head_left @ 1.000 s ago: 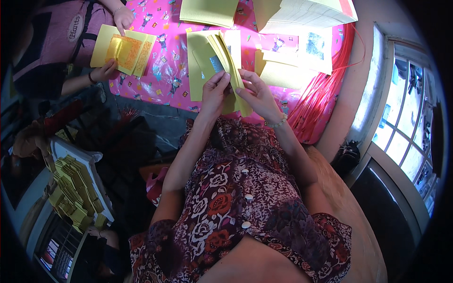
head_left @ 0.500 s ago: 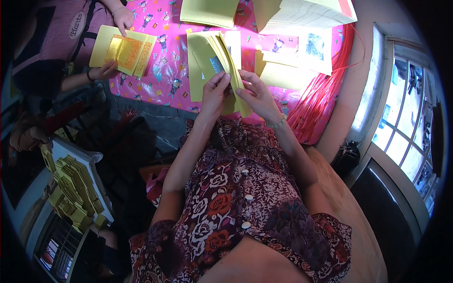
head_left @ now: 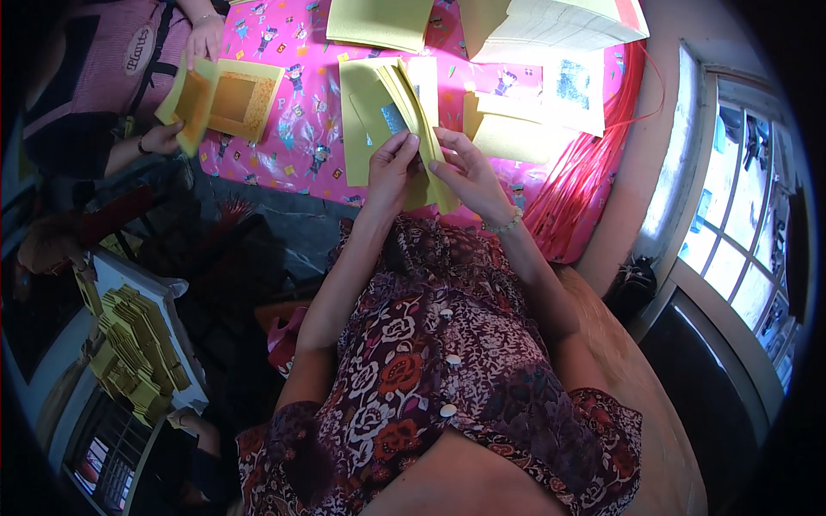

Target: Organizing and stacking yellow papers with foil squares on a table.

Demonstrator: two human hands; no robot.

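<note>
Lower left of frame: stacks of yellow folded papers (head_left: 138, 357) lay on a white tray.
Upper left: co-worker's hands (head_left: 163, 136) held an open yellow card (head_left: 219, 99) over the pink patterned table cover (head_left: 297, 129).
Upper centre: sheaf of yellow-green folded sheets (head_left: 391, 103) stood fanned on the table, lower edge at the person's hands.
Left hand (head_left: 391, 168): fingers curled shut on the sheaf's near edge, thumb in front.
Right hand (head_left: 469, 176), w/ bead bracelet at wrist: fingers pinched on the rightmost leaves, spreading them from the rest.
Top centre: another yellow-green sheet (head_left: 383, 21).
Upper right: thick white paper stack (head_left: 559, 21), pale envelopes (head_left: 516, 133) below it, red cords (head_left: 585, 181) hanging at table edge.
Far right: window (head_left: 740, 215).
</note>
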